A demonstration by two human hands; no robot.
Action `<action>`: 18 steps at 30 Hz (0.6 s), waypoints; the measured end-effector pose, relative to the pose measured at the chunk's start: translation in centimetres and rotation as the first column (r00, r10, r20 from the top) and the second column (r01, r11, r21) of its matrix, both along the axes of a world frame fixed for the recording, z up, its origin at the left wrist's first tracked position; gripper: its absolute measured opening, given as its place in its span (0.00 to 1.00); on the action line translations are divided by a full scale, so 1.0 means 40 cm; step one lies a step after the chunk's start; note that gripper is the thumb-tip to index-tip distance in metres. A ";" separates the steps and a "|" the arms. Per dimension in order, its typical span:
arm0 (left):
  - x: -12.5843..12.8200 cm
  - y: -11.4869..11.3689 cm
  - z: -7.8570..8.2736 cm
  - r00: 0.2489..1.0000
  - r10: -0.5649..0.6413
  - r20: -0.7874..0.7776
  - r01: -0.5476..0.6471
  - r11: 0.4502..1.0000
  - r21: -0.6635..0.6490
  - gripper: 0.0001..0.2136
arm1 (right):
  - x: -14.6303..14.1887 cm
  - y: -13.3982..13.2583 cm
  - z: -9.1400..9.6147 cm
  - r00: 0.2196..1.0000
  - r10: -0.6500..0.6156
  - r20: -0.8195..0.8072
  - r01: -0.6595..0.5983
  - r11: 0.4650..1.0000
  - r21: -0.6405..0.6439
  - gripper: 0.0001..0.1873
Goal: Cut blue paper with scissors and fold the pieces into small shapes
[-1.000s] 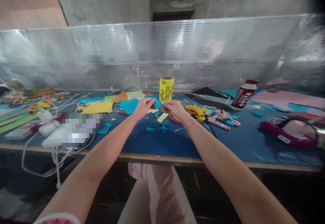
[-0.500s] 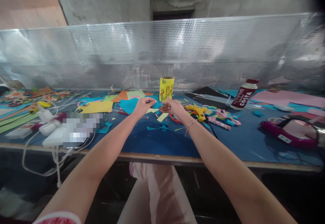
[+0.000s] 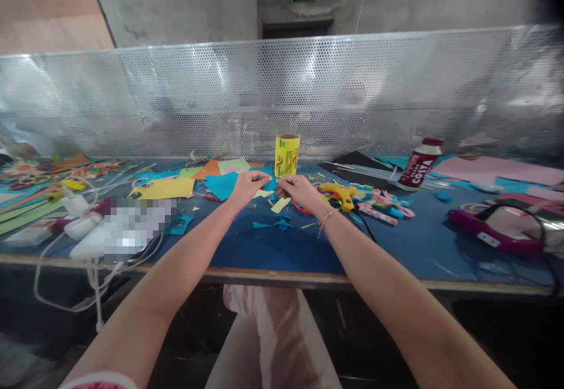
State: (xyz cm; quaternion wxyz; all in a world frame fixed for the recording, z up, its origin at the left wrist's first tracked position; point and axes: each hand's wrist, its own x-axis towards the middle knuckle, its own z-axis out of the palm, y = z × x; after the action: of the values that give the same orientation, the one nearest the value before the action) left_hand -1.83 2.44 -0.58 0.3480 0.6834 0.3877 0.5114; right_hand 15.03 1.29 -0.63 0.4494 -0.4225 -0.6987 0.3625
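My left hand [image 3: 251, 186] is closed in a pinch over the middle of the table, its fingertips on a small piece of blue paper [image 3: 272, 183]. Facing it, my right hand [image 3: 297, 190] has thumb and fingers pinched together at the right edge of the same piece. Just behind both hands stands a yellow cardboard tube [image 3: 286, 155], upright. Blue paper scraps [image 3: 282, 222] and a pale yellow strip [image 3: 280, 205] lie below the hands. To the right of my right hand rests a yellow glue gun [image 3: 341, 195].
A maroon-capped bottle [image 3: 420, 164] leans at the right, near a purple device [image 3: 493, 233]. White chargers and cables [image 3: 79, 218] crowd the left. Coloured paper sheets [image 3: 163, 188] cover the back left. A perforated metal panel [image 3: 198, 101] stands behind the table.
My right hand's fingers have gone from spread to pinched at the blue piece. My left hand keeps its pinch. The view has shifted slightly.
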 end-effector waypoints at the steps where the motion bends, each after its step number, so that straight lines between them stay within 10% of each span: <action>1: -0.001 -0.001 0.000 1.000 -0.014 0.002 0.014 1.000 -0.016 0.08 | 0.003 0.000 0.001 1.000 0.008 0.019 -0.009 1.000 0.020 0.14; 18: -0.008 -0.001 0.000 0.976 -0.157 -0.150 0.136 0.981 -0.140 0.09 | 0.000 0.008 -0.016 0.994 0.109 0.003 -0.109 0.994 -0.028 0.09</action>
State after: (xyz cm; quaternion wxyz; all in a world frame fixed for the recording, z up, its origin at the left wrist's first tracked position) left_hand -2.17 2.39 -0.58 0.3959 0.7252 0.3950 0.4016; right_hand 15.02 1.63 -1.27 0.4214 -0.3906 -0.7167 0.3951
